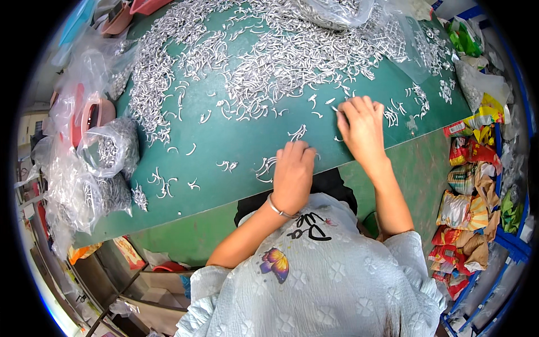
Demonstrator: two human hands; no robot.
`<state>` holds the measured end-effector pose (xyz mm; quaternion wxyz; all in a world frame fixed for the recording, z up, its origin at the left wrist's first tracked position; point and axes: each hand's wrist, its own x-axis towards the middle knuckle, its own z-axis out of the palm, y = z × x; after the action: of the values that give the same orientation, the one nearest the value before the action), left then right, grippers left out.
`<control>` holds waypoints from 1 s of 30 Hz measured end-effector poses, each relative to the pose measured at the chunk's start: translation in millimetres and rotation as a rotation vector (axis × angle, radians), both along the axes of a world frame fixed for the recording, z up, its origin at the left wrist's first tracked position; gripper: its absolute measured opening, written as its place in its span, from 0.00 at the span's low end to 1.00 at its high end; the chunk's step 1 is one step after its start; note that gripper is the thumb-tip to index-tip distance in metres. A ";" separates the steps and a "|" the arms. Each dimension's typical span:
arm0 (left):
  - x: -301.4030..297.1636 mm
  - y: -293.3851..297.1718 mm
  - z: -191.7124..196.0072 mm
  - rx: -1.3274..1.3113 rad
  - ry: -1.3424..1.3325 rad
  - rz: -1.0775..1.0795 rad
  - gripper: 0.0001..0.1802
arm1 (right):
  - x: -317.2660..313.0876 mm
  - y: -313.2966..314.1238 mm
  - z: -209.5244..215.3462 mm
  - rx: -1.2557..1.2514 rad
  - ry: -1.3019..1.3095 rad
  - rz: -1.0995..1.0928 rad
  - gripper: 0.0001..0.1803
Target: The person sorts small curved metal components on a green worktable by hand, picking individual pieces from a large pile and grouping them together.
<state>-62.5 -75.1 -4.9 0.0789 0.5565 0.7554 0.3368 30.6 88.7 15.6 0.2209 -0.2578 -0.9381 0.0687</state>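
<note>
Small curved silver metal pieces [269,73] lie in a broad heap across the far side of the green table [213,135]. My left hand [293,171], with a bangle on its wrist, rests near the front edge, fingers bent down and together. A few curved pieces [265,167] lie beside its fingers; whatever is under them is hidden. Farther right, my right hand [361,128] is closed in a pinch, thumb toward the left. One small silver piece [334,108] pokes out at its fingertips. A small cluster of pieces [391,115] lies just right of that hand.
Clear plastic bags of metal pieces [109,149] stand at the left edge, by a pink container [98,115]. Another filled bag [337,14] lies on the far heap. Loose pieces [163,184] are scattered front left. At right, a blue rack [514,247] holds colourful packages [461,210].
</note>
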 end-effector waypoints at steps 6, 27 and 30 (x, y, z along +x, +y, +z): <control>-11.9 -27.7 13.8 -0.020 0.080 0.178 0.08 | -1.6 -20.5 15.6 -0.199 0.005 0.293 0.04; -18.6 -32.0 9.2 0.029 0.038 0.195 0.12 | 6.7 -29.3 3.4 -0.422 0.119 0.325 0.07; -13.5 -30.8 13.3 0.007 0.059 0.165 0.12 | 11.9 -30.1 5.8 -0.506 0.024 0.329 0.09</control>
<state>-76.0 -105.9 8.4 0.0268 0.5023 0.7995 0.3284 42.5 58.6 21.4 0.1467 -0.1482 -0.9176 0.3383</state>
